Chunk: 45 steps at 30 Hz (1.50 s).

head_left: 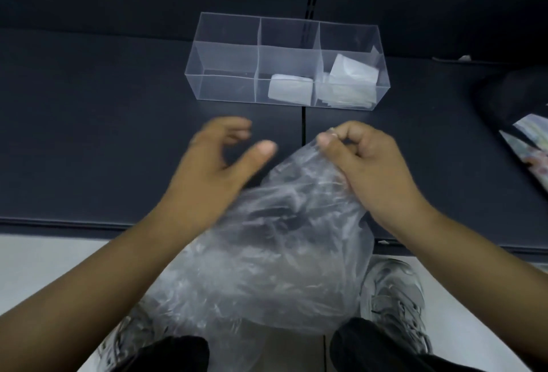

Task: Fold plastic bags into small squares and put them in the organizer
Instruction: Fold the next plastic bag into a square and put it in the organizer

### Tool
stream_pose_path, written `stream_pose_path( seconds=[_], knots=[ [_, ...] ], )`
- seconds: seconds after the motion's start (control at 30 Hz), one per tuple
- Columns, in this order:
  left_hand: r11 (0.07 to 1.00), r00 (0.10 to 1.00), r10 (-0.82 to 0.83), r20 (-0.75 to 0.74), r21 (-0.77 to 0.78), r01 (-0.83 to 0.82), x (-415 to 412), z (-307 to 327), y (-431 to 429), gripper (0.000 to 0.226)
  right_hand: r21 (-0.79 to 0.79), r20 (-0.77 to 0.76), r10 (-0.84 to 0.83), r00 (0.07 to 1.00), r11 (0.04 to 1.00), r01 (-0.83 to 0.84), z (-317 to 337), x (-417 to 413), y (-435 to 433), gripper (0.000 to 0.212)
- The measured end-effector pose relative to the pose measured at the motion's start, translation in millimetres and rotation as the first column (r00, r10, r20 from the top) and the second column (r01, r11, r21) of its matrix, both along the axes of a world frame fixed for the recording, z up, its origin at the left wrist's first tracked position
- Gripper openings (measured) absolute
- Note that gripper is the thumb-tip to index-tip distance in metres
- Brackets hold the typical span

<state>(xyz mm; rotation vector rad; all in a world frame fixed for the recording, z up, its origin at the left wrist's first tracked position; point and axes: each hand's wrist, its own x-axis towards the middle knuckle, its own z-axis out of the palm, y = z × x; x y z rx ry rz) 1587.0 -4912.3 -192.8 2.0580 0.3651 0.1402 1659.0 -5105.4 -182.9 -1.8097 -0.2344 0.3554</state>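
Note:
A crumpled clear plastic bag [275,241] hangs from my right hand [364,164], which pinches its top corner above the dark surface. The bag drapes down over the surface's front edge toward my shoes. My left hand [213,170] hovers just left of the bag, blurred, fingers spread, holding nothing. Behind the hands stands a clear organizer [225,45] with three compartments in a row. A folded bag square [290,88] lies in the middle compartment, and folded bags [350,81] are stacked in the right one. The left compartment holds nothing.
The dark surface [89,134] has a seam running down its middle. A dark object and a colourful printed item [530,146] lie at the right edge. Below the surface's front edge are a pale floor and my grey shoes [394,297].

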Motion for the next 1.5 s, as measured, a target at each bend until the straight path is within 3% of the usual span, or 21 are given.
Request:
stream_pose_path(
  seconds=[0.07, 0.13, 0.2, 0.27, 0.37, 0.43, 0.67, 0.83, 0.97, 1.07, 1.13, 1.23, 1.3, 1.37, 1.43, 1.5],
  knots=[
    [0.973, 0.971, -0.231, -0.061, -0.007, 0.231, 14.2, 12.6, -13.9, 0.026, 0.025, 0.033, 0.093, 0.995, 0.995, -0.093, 5.3, -1.4, 14.9, 0.026],
    [0.965, 0.968, -0.251, -0.006, -0.075, 0.250, 24.7, 16.5, -16.2, 0.029, 0.062, 0.017, 0.170, 0.985, 0.983, -0.171, 11.9, 2.8, 18.4, 0.033],
    [0.986, 0.993, -0.119, 0.022, -0.112, 0.121, 27.7, 14.5, -7.6, 0.037, 0.088, -0.086, 0.309, 0.947, 0.949, -0.302, 16.2, 11.9, 8.3, 0.041],
    [0.987, 0.999, 0.039, 0.006, -0.158, -0.038, 24.2, 6.7, 6.5, 0.040, 0.101, -0.229, 0.512, 0.828, 0.858, -0.503, 15.0, 18.2, -9.1, 0.043],
    [0.953, 0.976, 0.208, -0.062, -0.212, -0.216, 19.7, -7.5, 27.2, 0.041, 0.099, -0.370, 0.685, 0.627, 0.701, -0.707, 3.3, 14.6, -31.0, 0.021],
    [0.919, 0.953, 0.288, -0.095, -0.251, -0.303, 19.2, -15.4, 40.5, 0.040, 0.096, -0.385, 0.709, 0.591, 0.668, -0.738, -3.7, 10.0, -41.2, 0.003],
    [0.860, 0.895, 0.385, -0.226, -0.264, -0.437, 14.9, -33.3, 81.1, 0.031, 0.148, -0.339, 0.647, 0.682, 0.753, -0.641, -5.0, 20.0, -67.9, 0.025],
    [0.788, 0.874, 0.377, -0.308, -0.389, -0.477, 14.1, -39.2, 97.3, 0.022, -0.073, -0.335, 0.505, 0.796, 0.828, -0.556, -3.0, 40.4, -74.7, 0.044],
    [0.785, 0.873, 0.326, -0.362, -0.411, -0.463, 18.4, -46.7, 96.3, 0.022, -0.098, -0.346, 0.265, 0.900, 0.944, -0.316, -3.9, 57.8, -64.5, 0.032],
    [0.805, 0.864, 0.356, -0.356, -0.352, -0.477, 31.3, -49.1, 88.7, 0.024, -0.150, -0.229, -0.002, 0.974, 0.988, -0.034, -17.5, 77.5, -61.4, 0.010],
    [0.814, 0.869, 0.374, -0.324, -0.335, -0.475, 42.2, -50.3, 83.3, 0.023, -0.150, -0.096, -0.182, 0.979, 0.975, 0.166, -26.9, 91.0, -63.1, 0.010],
    [0.808, 0.865, 0.384, -0.325, -0.336, -0.484, 50.7, -54.6, 81.3, 0.022, -0.127, 0.096, -0.337, 0.937, 0.929, 0.347, -37.4, 97.5, -68.3, 0.028],
    [0.794, 0.866, 0.322, -0.382, -0.389, -0.467, 46.2, -53.2, 87.4, 0.036, -0.163, 0.165, -0.335, 0.928, 0.918, 0.361, -37.1, 86.4, -68.6, 0.026],
    [0.753, 0.887, 0.224, -0.403, -0.507, -0.420, 30.8, -46.7, 93.2, 0.055, -0.242, 0.123, -0.270, 0.955, 0.925, 0.293, -34.8, 64.4, -67.5, 0.011],
    [0.719, 0.887, 0.192, -0.420, -0.555, -0.418, 7.2, -41.5, 96.6, 0.077, -0.258, -0.040, -0.183, 0.982, 0.952, 0.167, -29.0, 33.3, -67.9, 0.024],
    [0.721, 0.863, 0.213, -0.458, -0.522, -0.455, -19.0, -40.9, 95.6, 0.075, -0.254, -0.222, -0.060, 0.973, 0.967, 0.002, -20.2, 0.5, -69.0, 0.045]
  ],
)
